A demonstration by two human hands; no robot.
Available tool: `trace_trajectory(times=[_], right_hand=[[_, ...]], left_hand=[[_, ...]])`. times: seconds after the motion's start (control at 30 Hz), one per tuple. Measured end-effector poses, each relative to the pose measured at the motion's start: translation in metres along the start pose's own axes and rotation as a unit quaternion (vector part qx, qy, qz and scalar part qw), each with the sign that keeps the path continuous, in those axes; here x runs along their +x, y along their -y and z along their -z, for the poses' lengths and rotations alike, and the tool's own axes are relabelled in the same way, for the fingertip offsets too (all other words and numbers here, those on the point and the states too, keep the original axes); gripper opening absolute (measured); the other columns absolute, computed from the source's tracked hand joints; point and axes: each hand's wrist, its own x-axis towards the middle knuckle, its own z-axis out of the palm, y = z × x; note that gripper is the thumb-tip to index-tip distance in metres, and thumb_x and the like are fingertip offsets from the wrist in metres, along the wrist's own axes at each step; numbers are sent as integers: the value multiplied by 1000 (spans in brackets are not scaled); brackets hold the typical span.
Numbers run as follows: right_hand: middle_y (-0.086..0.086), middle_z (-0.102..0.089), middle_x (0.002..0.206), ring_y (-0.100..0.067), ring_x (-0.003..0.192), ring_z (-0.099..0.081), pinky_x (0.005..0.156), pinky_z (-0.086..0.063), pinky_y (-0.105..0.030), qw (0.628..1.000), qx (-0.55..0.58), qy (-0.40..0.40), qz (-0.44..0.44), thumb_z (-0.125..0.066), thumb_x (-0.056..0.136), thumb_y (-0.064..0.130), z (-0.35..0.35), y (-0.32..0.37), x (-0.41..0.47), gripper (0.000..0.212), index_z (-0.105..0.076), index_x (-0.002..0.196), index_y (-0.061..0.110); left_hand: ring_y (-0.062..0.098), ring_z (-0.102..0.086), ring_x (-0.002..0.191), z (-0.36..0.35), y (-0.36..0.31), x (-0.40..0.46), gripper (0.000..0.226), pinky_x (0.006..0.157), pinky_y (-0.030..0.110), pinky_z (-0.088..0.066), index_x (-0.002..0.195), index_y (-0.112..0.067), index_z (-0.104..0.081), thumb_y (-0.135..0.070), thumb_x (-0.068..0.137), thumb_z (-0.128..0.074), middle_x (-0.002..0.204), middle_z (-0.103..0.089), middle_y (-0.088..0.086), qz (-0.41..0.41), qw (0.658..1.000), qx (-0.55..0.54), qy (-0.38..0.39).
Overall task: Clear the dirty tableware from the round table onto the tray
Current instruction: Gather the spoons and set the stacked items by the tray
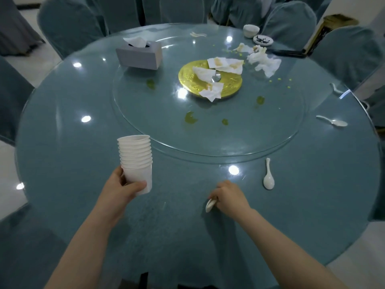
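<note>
Looking down from head cam, only view. Round table [62,132] w/ glass top, teal cloth beneath, glass lazy susan [145,113] in the middle.

L hand [123,184]: fingers and thumb curled round the bottom cup of a stack of white paper cups [135,161]. Stack upright, slight tilt, held over the near table edge; thumb across the front of the lowest cup, other fingers behind it on the left.

R hand [229,197]: fingers curled down, pinching a white spoon [209,205] at table level. Only the spoon's bowl end shows, below-left of the fingertips; handle hidden in the hand. Cannot tell if spoon touches the table.

Second white spoon [268,176] lies flat just right of and beyond the R fingers, bowl toward the person, apart from the hand. Third spoon [333,122] far right of the R hand, near the rim. Fourth spoon [335,88] further back, partly blurred.

Well beyond both hands: gold disc [187,76] at centre of the susan w/ stained napkins [210,90] on it; more crumpled napkins [262,61] to its right. Grey tissue box [139,55] beyond the L fingers. Small white bowl [251,30] and a small dish [263,40] w/ dark scraps at far edge. Green smears [190,117] on glass. Covered chairs [68,24] round the table.
</note>
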Motion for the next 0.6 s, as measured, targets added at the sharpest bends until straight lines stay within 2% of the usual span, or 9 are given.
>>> trace_trajectory(times=[0.1, 0.2, 0.3, 0.37, 0.43, 0.5, 0.6], right_hand=[[5, -40, 90, -22, 97, -45, 73, -37, -28, 999, 28, -24, -26, -60, 84, 23, 0, -13, -3, 19, -74, 98, 26], [1, -50, 94, -22, 90, -50, 70, -36, -27, 987, 133, -39, -80, -56, 83, 12, 0, -29, -6, 12, -61, 93, 16], [-1, -61, 85, -23, 73, -60, 59, -42, -31, 935, 310, -40, -169, -48, 92, 19, 4, -45, -8, 6, -42, 92, 19], [-1, -67, 75, -19, 56, -62, 52, -43, -29, 893, 391, -66, -214, -44, 96, 33, 6, -55, -11, 13, -39, 93, 22], [-3, -61, 68, -17, 55, -59, 51, -44, -29, 869, 411, -120, -247, -43, 96, 41, 10, -68, -13, 20, -41, 94, 21], [0, -52, 75, -13, 64, -57, 54, -41, -27, 860, 397, -170, -273, -47, 95, 40, 10, -81, -15, 20, -45, 94, 20], [7, -56, 80, -17, 70, -56, 53, -36, -27, 871, 355, -162, -299, -55, 89, 37, 13, -102, -20, 15, -46, 89, 25]], left_hand=[[14, -63, 102, -12, -1, 7, 55, 86, 34, -48, 107, -29, -58, -9, 58, -69, 108, -68, -4, 2, 1000, 8, 5], [13, -64, 101, -24, -3, 14, 54, 87, 34, -48, 107, -29, -59, -10, 58, -69, 107, -69, -5, 7, 1000, 22, 19], [13, -64, 100, -37, -5, 23, 53, 87, 34, -48, 106, -29, -58, -11, 58, -69, 108, -68, -4, 11, 999, 27, 25], [13, -64, 101, -45, -7, 27, 55, 87, 34, -49, 108, -30, -57, -11, 58, -69, 108, -68, -4, 12, 999, 30, 34], [13, -64, 101, -55, -8, 34, 53, 88, 36, -49, 107, -30, -58, -12, 58, -69, 106, -68, -5, 15, 998, 38, 43], [14, -63, 100, -63, -9, 39, 53, 91, 37, -48, 106, -30, -57, -12, 57, -69, 107, -68, -4, 19, 998, 44, 50], [13, -63, 99, -74, -12, 46, 53, 89, 36, -48, 106, -31, -58, -12, 57, -69, 107, -68, -4, 21, 996, 55, 60]])
